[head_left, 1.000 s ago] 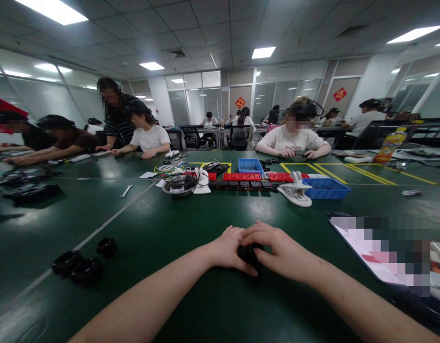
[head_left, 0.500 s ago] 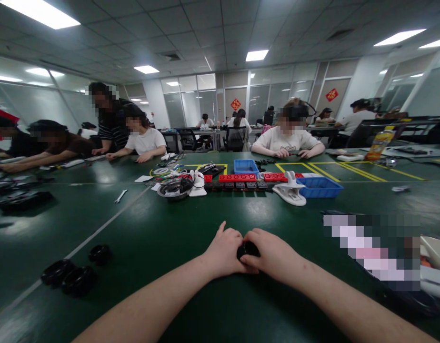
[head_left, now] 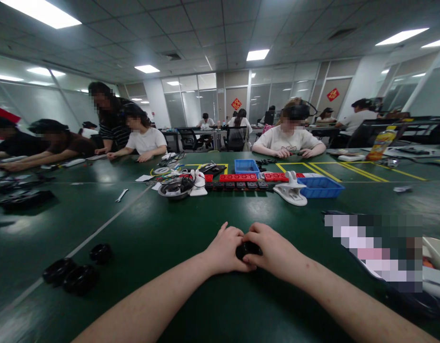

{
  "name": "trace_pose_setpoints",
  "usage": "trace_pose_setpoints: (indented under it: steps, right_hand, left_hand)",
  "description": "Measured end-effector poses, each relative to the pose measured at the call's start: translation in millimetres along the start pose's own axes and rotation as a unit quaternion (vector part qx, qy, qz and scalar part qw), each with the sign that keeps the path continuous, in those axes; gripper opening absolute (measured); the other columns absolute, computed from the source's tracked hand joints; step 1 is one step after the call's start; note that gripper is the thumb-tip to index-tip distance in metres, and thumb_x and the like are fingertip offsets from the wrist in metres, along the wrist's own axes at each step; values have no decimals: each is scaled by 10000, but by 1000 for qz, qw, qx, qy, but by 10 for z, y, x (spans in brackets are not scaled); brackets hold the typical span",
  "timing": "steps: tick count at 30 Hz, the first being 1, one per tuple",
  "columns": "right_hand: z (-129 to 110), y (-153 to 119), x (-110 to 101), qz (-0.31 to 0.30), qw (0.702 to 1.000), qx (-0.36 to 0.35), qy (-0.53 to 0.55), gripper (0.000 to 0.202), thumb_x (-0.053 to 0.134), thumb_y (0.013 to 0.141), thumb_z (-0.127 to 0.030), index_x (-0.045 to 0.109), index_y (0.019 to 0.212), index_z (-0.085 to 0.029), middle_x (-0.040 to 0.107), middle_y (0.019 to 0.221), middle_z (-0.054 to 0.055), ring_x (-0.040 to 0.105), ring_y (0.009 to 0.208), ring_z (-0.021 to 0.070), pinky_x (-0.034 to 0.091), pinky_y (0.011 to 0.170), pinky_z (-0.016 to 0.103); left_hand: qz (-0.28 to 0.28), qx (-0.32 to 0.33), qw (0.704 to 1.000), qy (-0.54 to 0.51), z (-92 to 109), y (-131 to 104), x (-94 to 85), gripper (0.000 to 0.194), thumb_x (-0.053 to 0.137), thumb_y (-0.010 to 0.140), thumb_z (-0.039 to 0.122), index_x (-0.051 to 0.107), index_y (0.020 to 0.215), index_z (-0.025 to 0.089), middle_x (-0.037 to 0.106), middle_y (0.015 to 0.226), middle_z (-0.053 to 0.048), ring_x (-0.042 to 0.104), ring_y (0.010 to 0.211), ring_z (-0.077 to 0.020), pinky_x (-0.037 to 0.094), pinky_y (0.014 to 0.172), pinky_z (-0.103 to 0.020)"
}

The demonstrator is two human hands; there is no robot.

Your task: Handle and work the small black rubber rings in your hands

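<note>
In the head view, a glossy black round part (head_left: pixel 249 249) sits between my two hands, just above the green table. My left hand (head_left: pixel 227 247) wraps its left side, one finger sticking out upward. From the right, my right hand (head_left: pixel 268 245) grips it with thumb and bent fingers. Fingers hide much of the part, so its full shape cannot be made out. Several similar black ring-shaped parts lie apart on the left: one small ring (head_left: pixel 100 254), one at the line (head_left: pixel 59 271) and one nearer me (head_left: pixel 80 279).
Ahead lie a red power strip (head_left: pixel 237 177), a white clip stand (head_left: pixel 290 191), a blue bin (head_left: pixel 322 186) and a metal bowl (head_left: pixel 175 189) of cables. A wrench (head_left: pixel 121 195) rests left. A blurred-out item (head_left: pixel 370 252) lies right. A person (head_left: pixel 289 138) sits opposite.
My right hand's fingers have risen slightly and shifted over the black round part. My left hand has barely moved and both hands stay on it.
</note>
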State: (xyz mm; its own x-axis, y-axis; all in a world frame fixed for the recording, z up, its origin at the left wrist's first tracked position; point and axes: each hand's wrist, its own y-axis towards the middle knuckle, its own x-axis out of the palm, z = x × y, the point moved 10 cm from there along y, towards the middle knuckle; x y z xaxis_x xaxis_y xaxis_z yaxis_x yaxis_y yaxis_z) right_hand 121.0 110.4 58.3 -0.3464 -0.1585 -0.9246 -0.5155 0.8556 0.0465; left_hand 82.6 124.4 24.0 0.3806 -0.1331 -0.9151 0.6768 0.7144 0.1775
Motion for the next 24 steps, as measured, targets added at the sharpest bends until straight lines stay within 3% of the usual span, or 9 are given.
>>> trace_pose_setpoints:
  steps: [7, 13, 16, 20, 24]
  right_hand:
    - [-199, -64, -13, -46, 990, -121, 55, 461, 489, 662, -33, 600, 1065, -228, 549, 1083, 55, 498, 1006, 196, 382, 887, 326]
    - [-296, -41, 39, -57, 972, -170, 149, 408, 408, 586, 37, 691, 785, -179, 656, 911, 20, 561, 927, 138, 379, 912, 273]
    - [-296, -25, 75, -48, 970, -175, 164, 393, 395, 590, 33, 683, 725, -198, 672, 819, -11, 586, 860, 121, 277, 1006, 338]
    - [-301, -45, 35, -32, 972, -174, 154, 411, 389, 591, 23, 657, 783, -221, 664, 860, -29, 575, 888, 132, 152, 1045, 434]
    - [-295, -68, -206, 42, 982, -148, 112, 333, 444, 659, -38, 616, 894, -201, 632, 945, 17, 537, 935, 169, 269, 980, 415]
  left_hand:
    - [0, 50, 998, -48, -26, 7, 29, 365, 705, 591, 387, 622, 903, 217, 499, 986, -35, 447, 983, -232, 396, 856, -343]
    - [-11, 68, 995, -70, -37, 17, 88, 288, 718, 577, 369, 636, 809, 220, 507, 1009, -21, 446, 1002, -232, 363, 901, -342]
    - [-11, 77, 995, -61, -28, 16, 100, 311, 714, 580, 377, 634, 840, 228, 513, 1029, -23, 445, 1021, -236, 347, 922, -351]
    - [-7, 63, 995, -72, -41, -1, 66, 493, 715, 578, 409, 576, 1018, 234, 503, 1085, -37, 444, 1042, -242, 342, 932, -364]
    - [8, 37, 996, -85, -50, -10, -14, 794, 734, 509, 504, 430, 1191, 232, 477, 1145, -54, 428, 1067, -263, 316, 956, -412]
